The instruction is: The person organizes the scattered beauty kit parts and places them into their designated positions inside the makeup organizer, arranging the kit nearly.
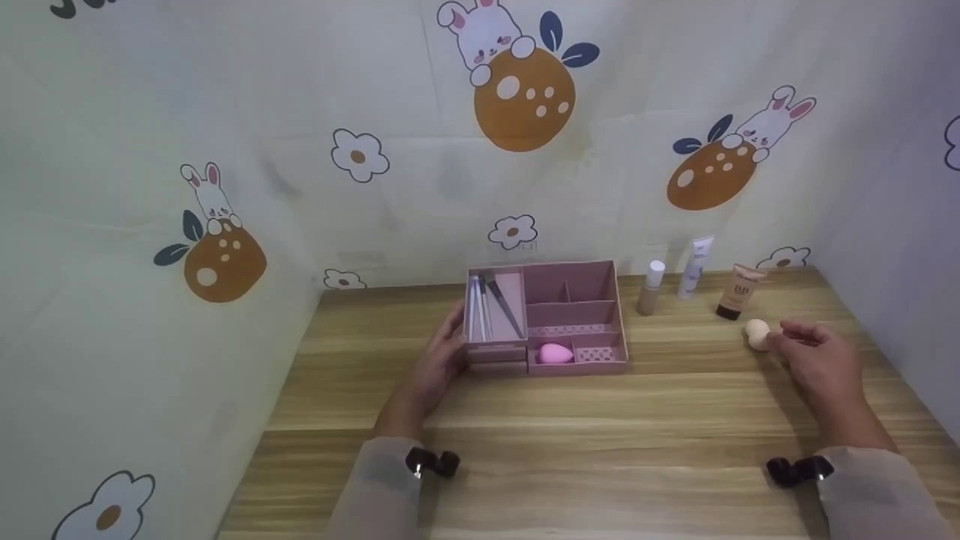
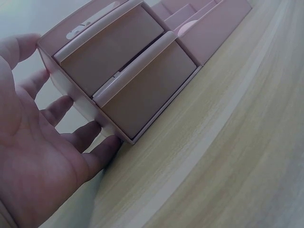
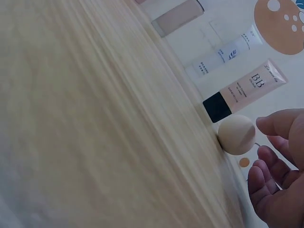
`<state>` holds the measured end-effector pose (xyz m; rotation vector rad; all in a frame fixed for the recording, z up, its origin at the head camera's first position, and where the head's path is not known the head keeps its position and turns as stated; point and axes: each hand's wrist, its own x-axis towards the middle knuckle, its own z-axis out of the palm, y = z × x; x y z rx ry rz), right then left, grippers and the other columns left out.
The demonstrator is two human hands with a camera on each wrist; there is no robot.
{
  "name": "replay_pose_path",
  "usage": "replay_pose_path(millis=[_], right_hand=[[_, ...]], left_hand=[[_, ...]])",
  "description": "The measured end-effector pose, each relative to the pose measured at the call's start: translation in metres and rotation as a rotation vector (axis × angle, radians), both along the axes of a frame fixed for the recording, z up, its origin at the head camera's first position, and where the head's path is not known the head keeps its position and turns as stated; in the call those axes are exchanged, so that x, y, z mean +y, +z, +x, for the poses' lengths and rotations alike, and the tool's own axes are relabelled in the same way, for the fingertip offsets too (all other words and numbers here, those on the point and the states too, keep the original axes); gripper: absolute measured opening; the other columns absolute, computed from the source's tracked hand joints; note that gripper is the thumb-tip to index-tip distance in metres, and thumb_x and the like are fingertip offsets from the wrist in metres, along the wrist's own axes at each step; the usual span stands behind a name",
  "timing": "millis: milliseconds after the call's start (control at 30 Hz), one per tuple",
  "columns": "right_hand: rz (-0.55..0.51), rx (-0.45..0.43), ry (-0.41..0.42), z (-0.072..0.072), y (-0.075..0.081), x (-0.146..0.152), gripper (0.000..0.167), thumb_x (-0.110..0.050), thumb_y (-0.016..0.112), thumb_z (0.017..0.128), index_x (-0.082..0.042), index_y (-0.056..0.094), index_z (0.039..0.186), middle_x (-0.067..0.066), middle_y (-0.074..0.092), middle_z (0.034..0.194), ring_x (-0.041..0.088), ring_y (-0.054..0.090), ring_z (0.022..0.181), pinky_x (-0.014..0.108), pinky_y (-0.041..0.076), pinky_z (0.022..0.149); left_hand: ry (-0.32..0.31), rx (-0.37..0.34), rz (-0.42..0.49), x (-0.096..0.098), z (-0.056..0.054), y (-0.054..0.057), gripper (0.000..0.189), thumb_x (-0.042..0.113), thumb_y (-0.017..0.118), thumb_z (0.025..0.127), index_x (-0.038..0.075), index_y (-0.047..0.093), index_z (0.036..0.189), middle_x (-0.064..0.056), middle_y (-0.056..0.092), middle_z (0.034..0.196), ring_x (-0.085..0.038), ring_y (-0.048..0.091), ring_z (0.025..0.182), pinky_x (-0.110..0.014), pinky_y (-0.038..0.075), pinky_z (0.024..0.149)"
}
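Observation:
My left hand [image 1: 442, 364] rests against the left side of a pink desktop organizer [image 1: 621, 330]. In the left wrist view its spread fingertips touch the side wall next to two drawers [image 2: 147, 85]. Several slim brushes [image 1: 504, 306] lie in the organizer's top tray, and a pink makeup sponge [image 1: 555, 353] sits in a front compartment. On the right, my right hand [image 1: 821, 360] is beside a beige gourd-shaped makeup sponge [image 1: 757, 334] standing on the table. The right wrist view shows a narrow gap between thumb and sponge [image 3: 236, 135], with the fingers loosely bent.
Between the organizer and the beige sponge stand a white-capped bottle [image 1: 649, 289], a white tube [image 1: 696, 268] and a BB cream tube [image 1: 739, 292] with a black cap. Behind the wood-grain table [image 1: 525, 450] hangs a patterned cloth [image 1: 420, 217].

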<state>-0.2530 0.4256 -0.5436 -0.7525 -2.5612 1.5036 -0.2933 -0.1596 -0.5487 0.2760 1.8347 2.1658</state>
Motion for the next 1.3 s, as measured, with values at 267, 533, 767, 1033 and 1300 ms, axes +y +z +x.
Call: replay_pose_path(millis=[267,533,767,1033,1300], right_hand=[[-0.018,-0.023,0.009,-0.001,-0.003,0.001,0.069,-0.053,0.076,0.095,-0.011,0.061,0.148,-0.025,0.059,0.105,0.0,0.055,0.099,0.015,0.052,0.078],[0.017,-0.083,0.034,-0.003,-0.003,0.0,0.088,-0.071,0.069,0.092,-0.008,0.056,0.152,0.006,0.061,0.138,0.005,0.057,0.096,0.02,0.052,0.075],[0.069,-0.109,0.058,-0.003,-0.001,-0.003,0.09,-0.072,0.067,0.093,-0.005,0.058,0.15,0.024,0.055,0.155,0.029,0.056,0.122,0.029,0.044,0.083],[0.012,-0.087,0.075,-0.003,0.002,-0.006,0.08,-0.061,0.074,0.094,-0.004,0.059,0.148,0.009,0.07,0.128,0.016,0.066,0.109,0.027,0.053,0.082],[-0.208,0.002,0.142,-0.004,0.006,-0.018,0.066,-0.038,0.082,0.095,-0.004,0.059,0.146,-0.017,0.064,0.107,0.005,0.073,0.093,0.026,0.065,0.084]], left_hand=[[0.003,-0.002,-0.003,0.0,-0.001,0.0,0.064,0.036,0.058,0.107,0.045,0.034,0.166,0.007,0.02,0.18,-0.027,0.034,0.162,-0.049,0.03,0.134],[0.004,-0.003,-0.015,0.0,0.0,0.001,0.064,0.035,0.056,0.107,0.046,0.033,0.165,0.011,0.019,0.18,-0.026,0.028,0.165,-0.05,0.025,0.136],[-0.001,-0.004,-0.031,0.0,-0.001,0.001,0.062,0.037,0.058,0.106,0.051,0.037,0.162,0.014,0.022,0.179,-0.023,0.031,0.164,-0.048,0.028,0.135],[-0.003,-0.004,-0.031,0.0,-0.003,0.0,0.061,0.036,0.057,0.106,0.052,0.037,0.161,0.013,0.022,0.178,-0.024,0.036,0.162,-0.049,0.033,0.133],[0.004,0.005,-0.03,0.0,-0.001,0.0,0.06,0.033,0.054,0.108,0.051,0.036,0.162,0.013,0.022,0.178,-0.023,0.035,0.162,-0.047,0.033,0.133]])
